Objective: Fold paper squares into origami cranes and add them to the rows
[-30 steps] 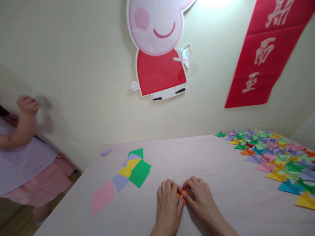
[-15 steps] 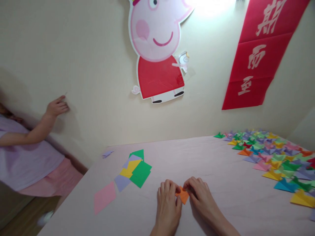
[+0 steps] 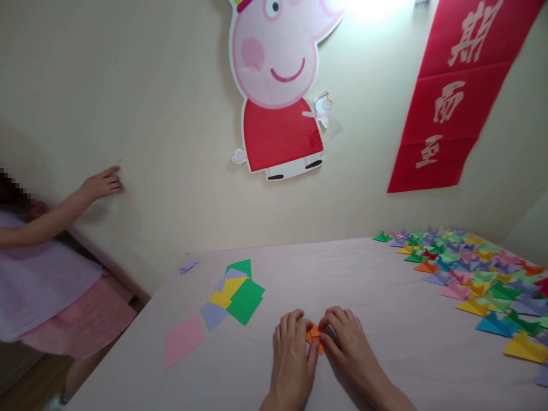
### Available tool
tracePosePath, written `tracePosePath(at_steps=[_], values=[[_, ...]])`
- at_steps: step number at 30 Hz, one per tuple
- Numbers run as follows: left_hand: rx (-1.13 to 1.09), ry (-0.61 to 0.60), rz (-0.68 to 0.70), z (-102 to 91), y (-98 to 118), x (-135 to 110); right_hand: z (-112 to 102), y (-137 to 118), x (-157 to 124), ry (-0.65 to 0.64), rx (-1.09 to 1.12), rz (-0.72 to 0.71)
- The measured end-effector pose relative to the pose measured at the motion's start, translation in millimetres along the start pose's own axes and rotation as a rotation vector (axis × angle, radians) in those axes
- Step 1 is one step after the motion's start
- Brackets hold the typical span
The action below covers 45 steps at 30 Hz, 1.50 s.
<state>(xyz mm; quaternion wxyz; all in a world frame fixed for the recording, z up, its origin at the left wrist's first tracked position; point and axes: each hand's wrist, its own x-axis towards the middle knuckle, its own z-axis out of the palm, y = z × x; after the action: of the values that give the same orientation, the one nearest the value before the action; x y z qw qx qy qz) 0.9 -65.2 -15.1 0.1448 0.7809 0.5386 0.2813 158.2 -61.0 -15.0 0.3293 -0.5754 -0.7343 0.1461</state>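
Orange paper: sitting between my two hands, at the fingertips, on the side toward the far table edge; showing folds; fingers are covering its ends, so I am not making out its long axis.
Left hand: pinching the paper's left side with thumb and fingertips.
Right hand: pinching its right side likewise; neither hand is lying nearer, both are touching.
Table: its far edge is running along the wall, its left edge is slanting toward the near left, its near edge is falling outside view.
Loose sheets: spreading toward the left edge, well apart from my left hand; the pink sheet is lying nearest me.
Purple piece: resting by the far left corner.
Folded pieces: standing in rows along the right side, well apart from my right hand.
Room: tabletop is stretching ahead to the far edge and out sideways to both groups.
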Motion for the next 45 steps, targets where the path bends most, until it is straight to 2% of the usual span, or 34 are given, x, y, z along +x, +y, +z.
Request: tracePosePath(at_steps=[9,14,17,20,23,26,29,32,36,45], values=[[-0.189,-0.038,-0.039,-7.8,3,3,1,1,-2,0.069,0.057,0.017],[-0.470,-0.032,-0.187,-3.7,-5,4,-4,-1,1,-0.021,0.121,0.002],[-0.604,-0.058,-0.215,-0.2,-9,11,-6,1,4,-0.071,0.252,-0.017],[-0.647,-0.048,-0.224,2.5,-7,20,-9,4,3,-0.077,0.415,0.023],[-0.579,0.013,-0.171,1.3,-1,25,-13,8,2,0.008,0.345,-0.006],[-0.406,0.058,-0.090,-5.4,3,20,-16,11,4,0.117,0.008,-0.154],[-0.209,-0.050,0.112,-13.7,1,9,-13,13,5,0.054,-0.203,-0.274],[-0.065,-0.172,0.248,-17.4,-3,0,-12,17,5,-0.055,-0.181,-0.303],[0.006,-0.259,0.253,-14.7,-7,-1,-19,28,8,-0.141,-0.080,-0.262],[0.057,-0.279,0.280,-15.2,-8,1,-33,38,26,-0.217,0.012,-0.275]])
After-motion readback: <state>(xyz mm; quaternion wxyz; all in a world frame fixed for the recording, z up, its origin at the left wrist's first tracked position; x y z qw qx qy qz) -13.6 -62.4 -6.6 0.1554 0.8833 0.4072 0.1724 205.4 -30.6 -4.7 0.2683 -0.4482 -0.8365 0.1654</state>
